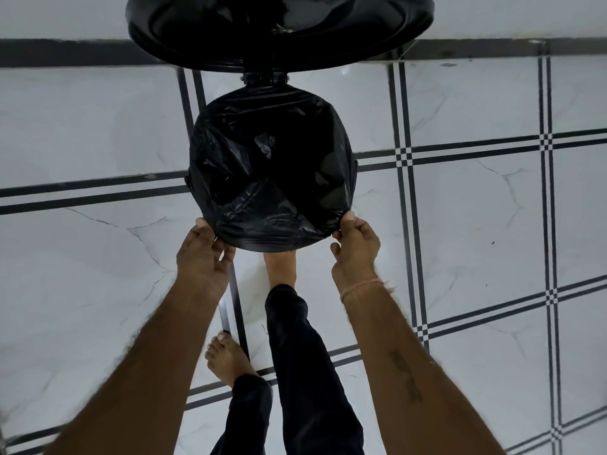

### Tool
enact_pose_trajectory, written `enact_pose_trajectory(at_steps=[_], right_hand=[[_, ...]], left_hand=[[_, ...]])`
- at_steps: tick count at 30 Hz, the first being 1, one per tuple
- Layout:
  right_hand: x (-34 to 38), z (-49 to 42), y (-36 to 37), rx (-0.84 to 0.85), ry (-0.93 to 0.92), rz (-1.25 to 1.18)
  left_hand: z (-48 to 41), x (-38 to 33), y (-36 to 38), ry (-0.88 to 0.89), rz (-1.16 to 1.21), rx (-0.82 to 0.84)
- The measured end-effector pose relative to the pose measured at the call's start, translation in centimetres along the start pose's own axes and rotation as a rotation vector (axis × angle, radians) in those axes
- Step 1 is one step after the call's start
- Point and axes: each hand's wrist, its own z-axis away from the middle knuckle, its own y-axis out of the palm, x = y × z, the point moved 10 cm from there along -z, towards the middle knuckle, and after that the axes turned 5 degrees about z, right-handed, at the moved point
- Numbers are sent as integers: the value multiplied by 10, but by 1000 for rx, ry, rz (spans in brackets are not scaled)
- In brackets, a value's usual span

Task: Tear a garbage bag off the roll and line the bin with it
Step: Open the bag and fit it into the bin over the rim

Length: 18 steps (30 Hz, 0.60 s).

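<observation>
A round black bin stands on the floor below me, with a black garbage bag (272,165) spread over its mouth and folded down around its rim. The bin's black lid (377,37) stands tilted open at the far side. My left hand (205,254) presses against the bag's folded edge at the near left of the rim, fingers curled under it. My right hand (356,247) pinches the bag's edge at the near right of the rim. The bag roll is out of view.
White marble-look floor tiles (476,224) with black stripe lines surround the bin. My bare right foot (281,267) is up against the bin's near base, and my left foot (226,359) stands further back. Dark trousers cover both legs.
</observation>
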Motion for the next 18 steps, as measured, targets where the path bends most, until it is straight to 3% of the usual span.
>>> enact_pose_trajectory(at_steps=[5, 9, 13, 15, 18], right_hand=[[-29, -21, 23, 112, 368, -116], [-28, -19, 40, 154, 366, -238], [-17, 3, 22, 200, 287, -265], [-31, 20, 14, 212, 332, -217], [-63, 47, 25, 246, 449, -339]], left_hand=[[-3, 3, 3, -45, 23, 25], [-4, 3, 2, -78, 41, 39], [4, 11, 4, -116, 203, 14], [9, 23, 3, -148, 242, 21], [17, 45, 2, -187, 273, 29]])
